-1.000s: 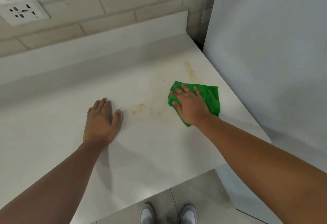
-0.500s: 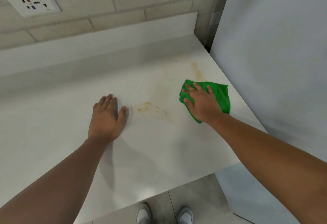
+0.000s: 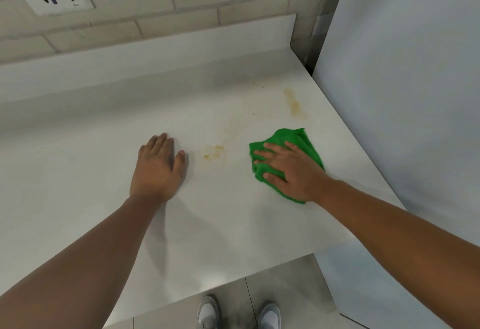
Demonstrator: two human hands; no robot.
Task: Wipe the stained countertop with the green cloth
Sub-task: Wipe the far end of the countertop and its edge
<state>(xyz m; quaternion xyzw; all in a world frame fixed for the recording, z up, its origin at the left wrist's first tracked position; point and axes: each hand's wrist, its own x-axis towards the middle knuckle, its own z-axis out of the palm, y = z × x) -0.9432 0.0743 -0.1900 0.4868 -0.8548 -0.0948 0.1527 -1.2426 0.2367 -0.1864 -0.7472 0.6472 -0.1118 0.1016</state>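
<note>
Green cloth lies bunched on the white worktop, toward its right end and near the grey panel. Its long axis runs from the front edge toward the wall, and its far tip points at a yellow streak further back. The right hand presses flat on the cloth, its fingers straight and spread apart, reaching left toward a yellow blotch that sits between the two hands. The left hand rests palm down on the bare worktop, fingers together and thumb out to the side, just left of the blotch. Against half a second ago, the cloth and right hand have slid a little left, closer to the blotch, and the right fingers are wider apart. The faint specks that lay right of the blotch no longer show. The left hand has kept its place.
</note>
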